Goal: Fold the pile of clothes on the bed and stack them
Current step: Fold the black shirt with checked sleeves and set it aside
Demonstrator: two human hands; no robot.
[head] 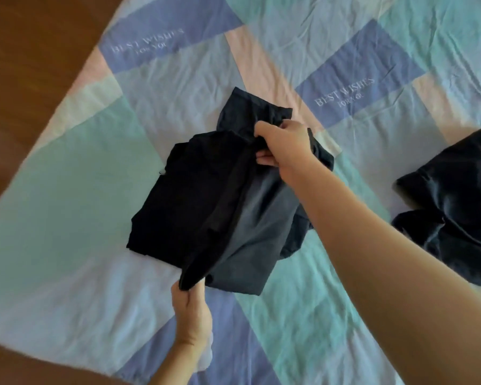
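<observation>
On quilt [67, 204]: 2 hands [282, 143] [190, 309] grip 1 dark garment [206, 195]; prob. 1 more pile [456, 212] right.

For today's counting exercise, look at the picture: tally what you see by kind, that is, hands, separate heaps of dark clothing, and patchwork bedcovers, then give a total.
Hands: 2, the left hand and the right hand, both gripping cloth
Heaps of dark clothing: 2, the dark clothes being folded and the dark pile at the right edge
Patchwork bedcovers: 1, the bedcover
Total: 5

Brown wooden floor [25, 65] beside the pastel patchwork bedspread [67, 218].
</observation>
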